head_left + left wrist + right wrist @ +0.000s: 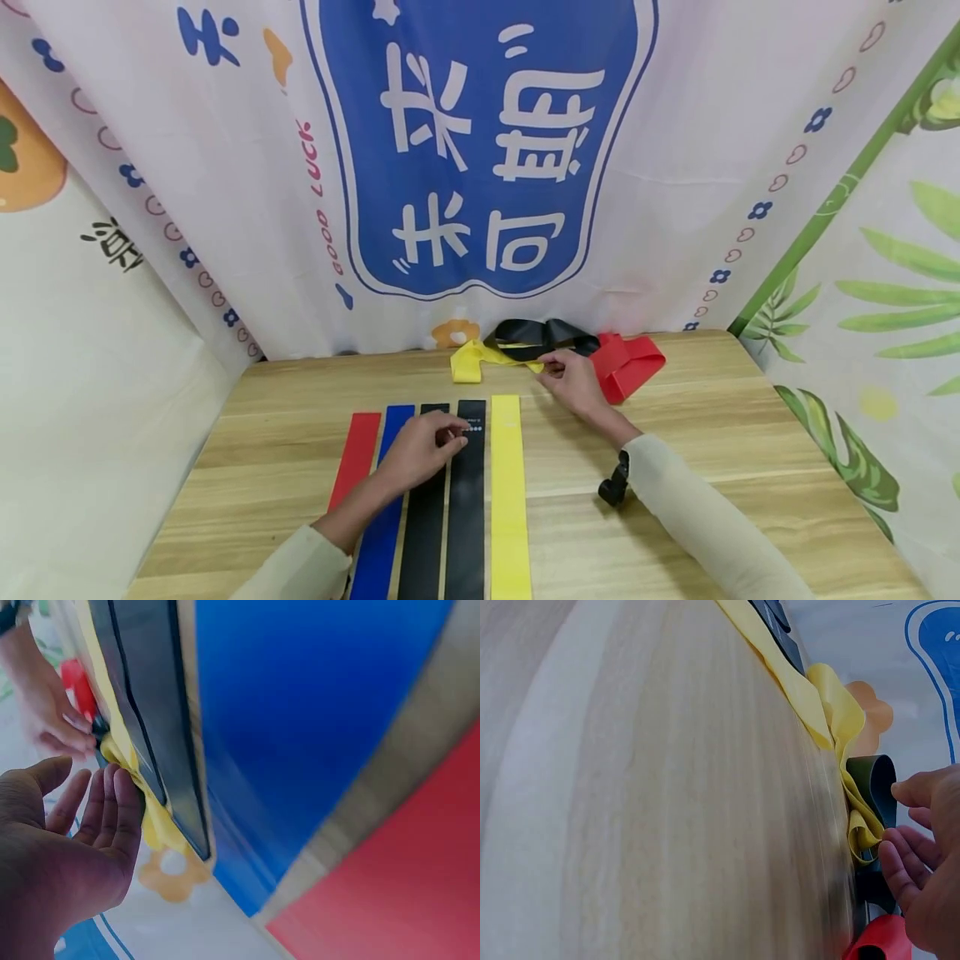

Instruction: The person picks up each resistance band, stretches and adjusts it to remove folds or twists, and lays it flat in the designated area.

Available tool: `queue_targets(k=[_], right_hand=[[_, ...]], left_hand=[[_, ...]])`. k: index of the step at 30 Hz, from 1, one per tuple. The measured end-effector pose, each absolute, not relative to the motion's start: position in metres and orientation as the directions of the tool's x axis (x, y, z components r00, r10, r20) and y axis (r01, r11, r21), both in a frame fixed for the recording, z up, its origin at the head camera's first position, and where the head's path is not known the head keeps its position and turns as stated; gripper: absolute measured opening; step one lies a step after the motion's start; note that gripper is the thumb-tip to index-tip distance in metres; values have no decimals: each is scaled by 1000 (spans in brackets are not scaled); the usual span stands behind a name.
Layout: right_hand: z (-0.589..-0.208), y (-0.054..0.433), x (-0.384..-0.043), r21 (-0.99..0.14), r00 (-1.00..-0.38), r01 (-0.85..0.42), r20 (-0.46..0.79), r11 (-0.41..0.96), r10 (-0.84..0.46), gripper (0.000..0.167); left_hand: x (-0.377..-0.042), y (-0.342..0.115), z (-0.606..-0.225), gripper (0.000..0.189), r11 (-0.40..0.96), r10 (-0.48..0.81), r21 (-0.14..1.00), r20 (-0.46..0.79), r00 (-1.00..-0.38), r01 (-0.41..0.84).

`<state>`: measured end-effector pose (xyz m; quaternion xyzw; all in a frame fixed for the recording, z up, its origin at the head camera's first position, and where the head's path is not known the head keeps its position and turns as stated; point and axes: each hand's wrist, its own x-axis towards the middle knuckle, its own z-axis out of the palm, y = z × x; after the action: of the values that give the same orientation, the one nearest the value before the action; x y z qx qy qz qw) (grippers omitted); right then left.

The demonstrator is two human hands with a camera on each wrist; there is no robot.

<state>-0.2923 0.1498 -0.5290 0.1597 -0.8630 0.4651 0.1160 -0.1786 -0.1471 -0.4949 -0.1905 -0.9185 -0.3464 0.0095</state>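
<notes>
Flat elastic loop bands lie side by side on the table: a red band (356,454), a blue band (378,517), two black bands (465,517) and a yellow band (510,492). My left hand (423,450) hovers over the black ones, fingers loosely bent with nothing between them. At the back of the table my right hand (573,383) reaches to a heap of crumpled bands. Its fingertips are right at the end of a twisted yellow band (862,829), thumb apart from the fingers. A curled black band (555,333) and a folded red band (626,362) lie beside it.
The wooden table (675,517) ends at a printed white curtain (712,192) behind the heap. More patterned cloth (885,358) hangs along the right side. A black wrist camera strap (617,483) sits on the right wrist.
</notes>
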Motion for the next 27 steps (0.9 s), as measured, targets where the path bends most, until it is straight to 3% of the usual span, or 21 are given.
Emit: queue_targets(k=[10,18,27], right_hand=[[-531,153,-294,-763,-941,-327,315,557,-121,31],[-538,151,-297,-759,-948,-308,297,573,-115,30],[-539,144,-301,-744,-952,-282,294,605,-82,32]], left_hand=[[-217,-152,-495,29,684,189,679,190,-963,268],[-244,-150,-503,38,671,49,730,132,-990,131],[-270,-143,-512,43,651,-6,756,96,-995,68]])
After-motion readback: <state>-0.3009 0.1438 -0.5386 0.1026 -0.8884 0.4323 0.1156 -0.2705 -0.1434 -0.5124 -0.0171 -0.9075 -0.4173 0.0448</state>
